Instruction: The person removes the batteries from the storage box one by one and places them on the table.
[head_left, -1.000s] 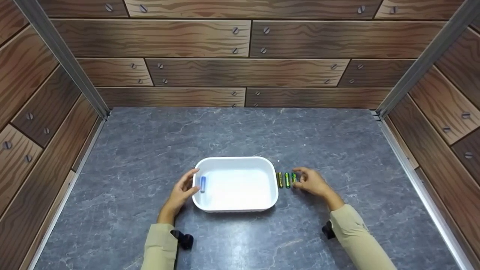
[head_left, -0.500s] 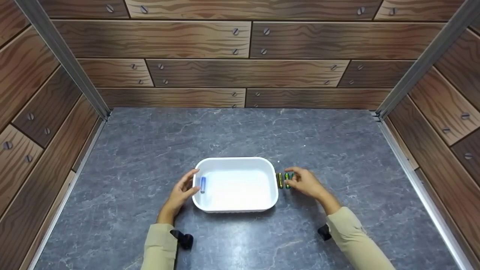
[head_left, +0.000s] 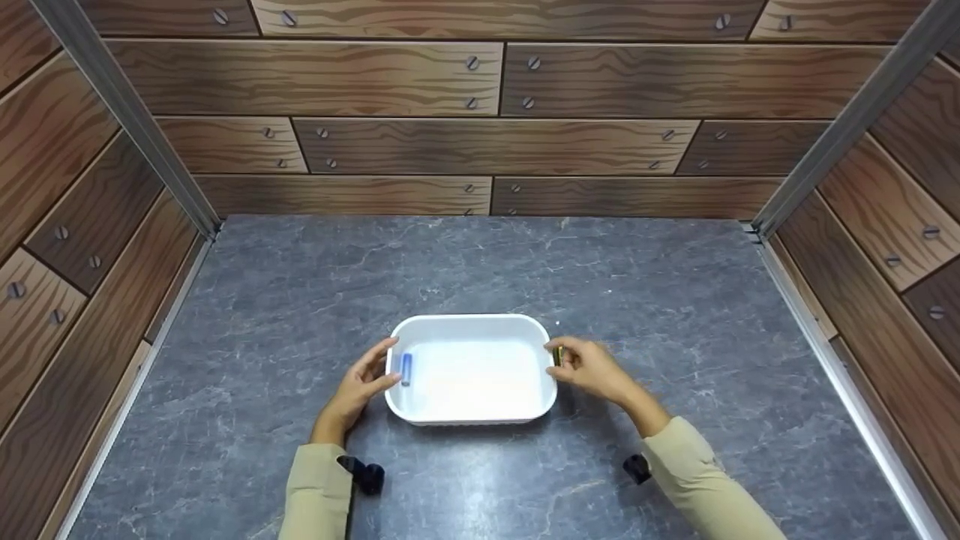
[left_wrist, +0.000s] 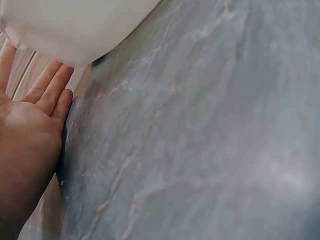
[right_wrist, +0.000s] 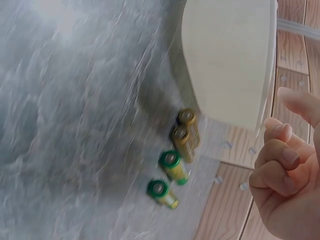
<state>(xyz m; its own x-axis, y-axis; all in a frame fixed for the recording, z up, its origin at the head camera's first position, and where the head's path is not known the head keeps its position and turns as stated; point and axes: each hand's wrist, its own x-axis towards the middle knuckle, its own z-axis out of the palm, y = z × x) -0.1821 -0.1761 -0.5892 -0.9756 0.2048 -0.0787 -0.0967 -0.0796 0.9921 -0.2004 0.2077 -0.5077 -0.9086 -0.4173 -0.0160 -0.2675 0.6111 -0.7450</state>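
A white tray [head_left: 472, 382] stands on the grey marbled table, with a small blue cylinder [head_left: 406, 367] lying inside at its left end. My left hand [head_left: 358, 386] rests against the tray's left end, thumb and index finger at the rim; in the left wrist view its fingers reach straight to the outer wall. My right hand [head_left: 592, 367] is at the right rim, thumb and index finger apart with nothing between them, the other fingers loosely curled. Beside the tray's right end, two gold batteries [right_wrist: 184, 144] and two green batteries [right_wrist: 174, 167] lie in a row, mostly hidden by the hand in the head view.
The marbled tabletop [head_left: 480, 262] stretches behind the tray and to both sides. Wood-pattern walls [head_left: 480, 142] enclose it at the back, left and right, with metal rails [head_left: 840, 375] along the side edges. Each wrist carries a black camera [head_left: 637, 469].
My right hand has moved left, over the row of batteries, up to the tray's right rim. The batteries stay on the table. My left hand and the tray hold their place.
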